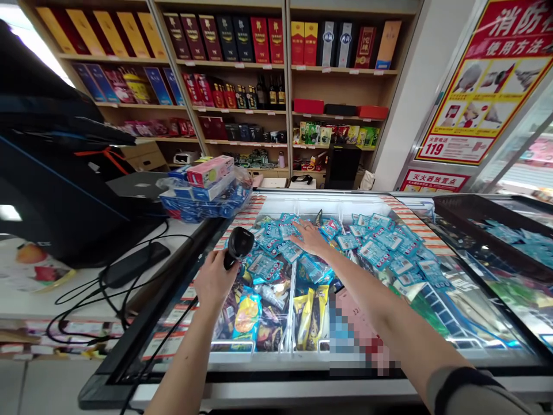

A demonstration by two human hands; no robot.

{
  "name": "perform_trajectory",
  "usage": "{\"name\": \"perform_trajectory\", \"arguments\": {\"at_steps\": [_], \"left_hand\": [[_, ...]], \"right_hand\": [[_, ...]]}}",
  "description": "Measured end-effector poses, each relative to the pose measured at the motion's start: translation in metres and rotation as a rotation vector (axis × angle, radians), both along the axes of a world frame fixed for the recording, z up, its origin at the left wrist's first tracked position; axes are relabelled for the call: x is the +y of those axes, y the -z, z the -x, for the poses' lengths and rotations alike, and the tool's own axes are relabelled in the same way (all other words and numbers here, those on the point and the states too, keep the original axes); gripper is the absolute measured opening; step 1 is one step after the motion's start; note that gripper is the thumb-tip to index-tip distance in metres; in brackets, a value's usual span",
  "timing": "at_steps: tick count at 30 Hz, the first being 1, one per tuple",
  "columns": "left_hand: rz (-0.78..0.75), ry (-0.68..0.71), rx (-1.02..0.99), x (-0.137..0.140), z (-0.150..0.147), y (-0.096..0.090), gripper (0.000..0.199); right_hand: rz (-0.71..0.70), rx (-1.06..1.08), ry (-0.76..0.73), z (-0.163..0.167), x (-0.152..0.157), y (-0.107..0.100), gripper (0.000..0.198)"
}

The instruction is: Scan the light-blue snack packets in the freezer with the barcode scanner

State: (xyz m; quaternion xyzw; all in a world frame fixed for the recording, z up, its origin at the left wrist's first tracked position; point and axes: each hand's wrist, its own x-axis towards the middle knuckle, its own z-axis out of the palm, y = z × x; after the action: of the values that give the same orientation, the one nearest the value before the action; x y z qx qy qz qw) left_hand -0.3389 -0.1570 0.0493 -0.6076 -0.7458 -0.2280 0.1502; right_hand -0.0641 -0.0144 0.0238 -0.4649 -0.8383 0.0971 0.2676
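Observation:
A black handheld barcode scanner is held by its grip in my left hand, its head tilted up over the left side of the freezer. My right hand reaches forward with fingers stretched out flat over small blue packets; whether it presses on one I cannot tell. More blue packets lie spread to the right on the chest freezer's glass top. Through the glass show yellow ice-cream wrappers and a blue-and-orange bag. Under my right forearm lies a partly blurred pink phone.
At the left, a counter holds a dark terminal, tangled black cables and plastic-wrapped boxes. A dark tray with blue packets stands at the right. Behind are shelves of boxed bottles. The scanner's cable hangs across the freezer edge.

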Motion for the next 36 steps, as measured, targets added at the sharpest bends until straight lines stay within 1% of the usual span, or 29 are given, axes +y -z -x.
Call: {"name": "perform_trajectory", "arguments": {"at_steps": [3, 5, 8, 10, 12, 16, 22, 27, 31, 34, 36], "left_hand": [[0.046, 0.015, -0.031, 0.013, 0.006, -0.005, 0.047], [0.100, 0.018, -0.051, 0.022, 0.008, -0.009, 0.050], [0.267, -0.027, -0.095, 0.037, 0.005, -0.014, 0.054], [0.344, -0.040, -0.103, 0.046, -0.001, -0.015, 0.055], [0.345, -0.023, -0.102, 0.053, -0.011, -0.016, 0.056], [0.349, 0.014, -0.082, 0.061, -0.035, -0.016, 0.056], [0.381, 0.091, -0.026, 0.062, -0.071, -0.018, 0.054], [0.393, 0.176, 0.006, 0.058, -0.098, -0.018, 0.053], [0.404, 0.219, 0.027, 0.054, -0.112, -0.018, 0.053], [0.413, 0.238, 0.032, 0.050, -0.119, -0.018, 0.052], [0.403, 0.245, 0.034, 0.048, -0.121, -0.017, 0.050]], "right_hand": [[0.064, -0.003, 0.040, 0.025, 0.017, -0.006, 0.070], [0.132, -0.013, 0.066, 0.039, 0.026, -0.009, 0.073], [0.216, -0.088, 0.088, 0.054, 0.035, -0.008, 0.075], [0.213, -0.154, 0.096, 0.059, 0.035, -0.005, 0.073], [0.174, -0.197, 0.106, 0.057, 0.031, -0.003, 0.071], [0.098, -0.248, 0.110, 0.035, 0.020, 0.000, 0.066], [0.016, -0.267, 0.055, -0.006, -0.001, 0.002, 0.064], [0.052, -0.242, 0.043, -0.025, -0.018, 0.001, 0.065], [0.075, -0.221, 0.045, -0.040, -0.026, -0.001, 0.061], [0.057, -0.185, 0.039, -0.053, -0.029, -0.003, 0.058], [0.008, -0.141, 0.045, -0.065, -0.032, -0.005, 0.054]]}}
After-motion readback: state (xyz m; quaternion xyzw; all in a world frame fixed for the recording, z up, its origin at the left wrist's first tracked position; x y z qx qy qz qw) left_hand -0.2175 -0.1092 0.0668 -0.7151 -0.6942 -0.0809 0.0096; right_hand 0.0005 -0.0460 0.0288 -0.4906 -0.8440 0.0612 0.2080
